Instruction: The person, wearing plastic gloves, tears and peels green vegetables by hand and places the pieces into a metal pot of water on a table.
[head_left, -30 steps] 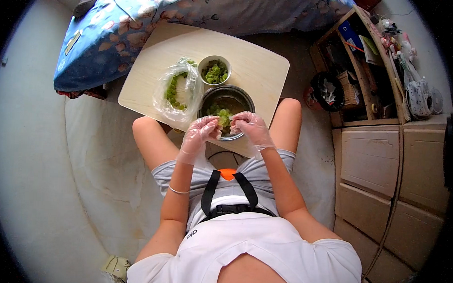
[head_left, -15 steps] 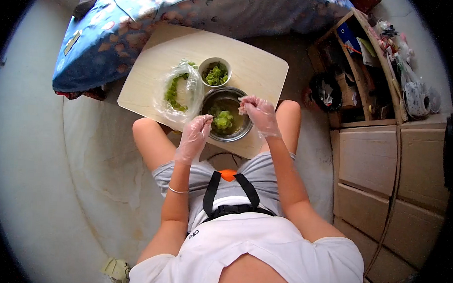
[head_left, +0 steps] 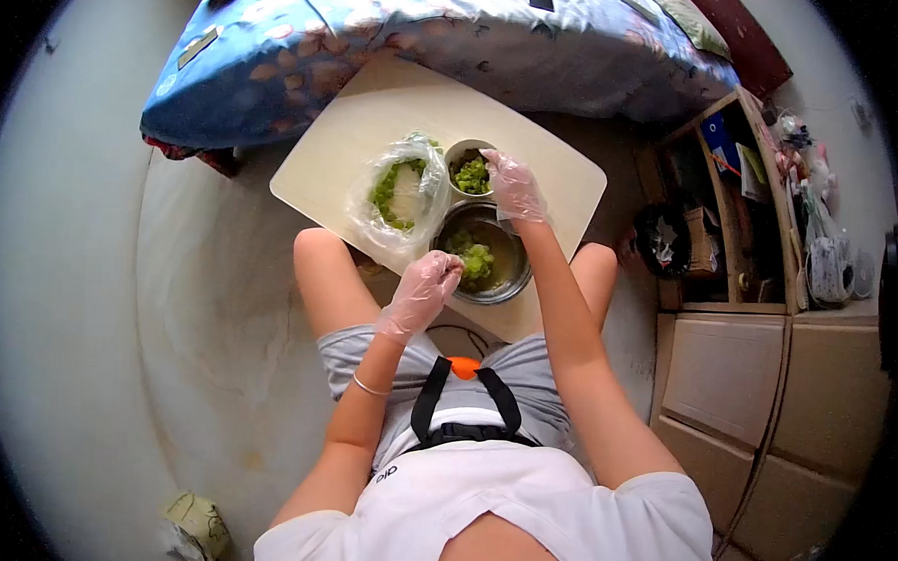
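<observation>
A metal bowl (head_left: 521, 279) of cloudy liquid sits near the table's front edge, with pale green grapes (head_left: 477, 262) in it. My left hand (head_left: 424, 292), in a clear plastic glove, is at the bowl's left rim, its fingers pinched together; what they hold is hidden. My gloved right hand (head_left: 516, 191) reaches over the right rim of a white bowl (head_left: 458, 147) holding darker green pieces, perhaps grape skins. Its fingertips are closed together, and I cannot make out anything between them. Left of both bowls lies an open clear plastic bag (head_left: 368, 201) with green grapes (head_left: 385, 194) inside.
The pale table (head_left: 324, 167) stands between my knees. Behind it is a bed (head_left: 278, 87) with a blue floral cover. To the right are a wooden shelf (head_left: 728, 216), a black-lined bin (head_left: 660, 238) and cardboard boxes (head_left: 723, 364).
My right hand has moved from above the metal bowl's right rim away from me to the white bowl. My left hand stays by the metal bowl's left side. The camera view has shifted.
</observation>
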The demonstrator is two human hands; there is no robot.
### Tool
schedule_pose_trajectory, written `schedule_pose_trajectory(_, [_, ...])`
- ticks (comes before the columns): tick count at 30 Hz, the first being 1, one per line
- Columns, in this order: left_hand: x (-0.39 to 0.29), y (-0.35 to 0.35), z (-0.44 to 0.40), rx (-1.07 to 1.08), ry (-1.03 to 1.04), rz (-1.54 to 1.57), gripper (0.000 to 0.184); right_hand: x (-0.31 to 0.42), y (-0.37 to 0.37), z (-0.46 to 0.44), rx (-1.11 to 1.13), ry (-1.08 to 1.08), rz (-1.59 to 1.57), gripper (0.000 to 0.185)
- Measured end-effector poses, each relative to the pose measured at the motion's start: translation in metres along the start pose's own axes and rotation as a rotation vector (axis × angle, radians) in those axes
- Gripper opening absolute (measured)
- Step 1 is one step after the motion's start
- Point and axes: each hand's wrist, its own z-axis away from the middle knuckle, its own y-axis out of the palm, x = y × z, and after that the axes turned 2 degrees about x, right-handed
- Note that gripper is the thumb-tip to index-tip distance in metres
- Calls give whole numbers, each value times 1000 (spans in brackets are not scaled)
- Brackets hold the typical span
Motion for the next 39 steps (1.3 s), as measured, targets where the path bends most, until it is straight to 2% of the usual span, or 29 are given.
schedule_pose_trajectory(3, [4,0,3,-5,-2,14,11,11,-2,0,38,-54,176,15])
schedule_pose_trajectory(8, [8,4,2,-1,19,16,11,2,4,-1,-22,-59,110,14])
schedule_pose_trajectory(10, [8,6,2,21,-48,48,11,-6,8,-3,-43,-82,80,15])
schedule_pose_trajectory(13, [9,9,5,29,-93,42,12,-12,11,-1,0,8,-68,17])
schedule_pose_trajectory(15, [11,9,4,54,-97,40,12,-13,7,-3,-112,221,-462,14])
schedule_pose_trajectory(16, [11,9,4,77,-103,38,13,-10,-2,0,-122,347,-556,16])
schedule_pose_trajectory(17, [10,9,5,85,-108,42,13,-14,-6,6,-122,358,-554,16])
schedule_pose_trajectory(19, [2,9,1,145,-242,50,14,-17,-21,14,-51,524,-555,16])
schedule_pose_trajectory(20, [3,11,0,156,-242,53,14,-10,-35,25,-41,620,-742,14])
schedule_pose_trajectory(27, [14,30,-4,139,-191,-5,16,-16,-53,83,24,788,-1015,20])
schedule_pose_trajectory(28, [15,33,-4,132,-150,-15,16,-12,-55,83,14,703,-1109,21])
schedule_pose_trajectory(32, [20,40,-5,157,-180,-20,14,27,-74,38,14,657,-1018,18])
schedule_pose_trajectory(34, [26,41,-6,113,-29,-150,12,52,-87,11,20,374,-697,14])
schedule_pose_trajectory(35, [26,39,-5,115,-33,-154,12,51,-79,2,22,376,-703,14])
schedule_pose_trajectory(37, [17,34,-6,237,94,-391,16,47,-64,-22,-7,-128,-246,15])
schedule_pose_trajectory(38, [15,33,-3,242,92,-390,16,48,-58,-27,234,16,-180,20])
schedule_pose_trajectory(39, [13,31,0,363,118,-502,17,28,-41,-25,375,3,-253,22])
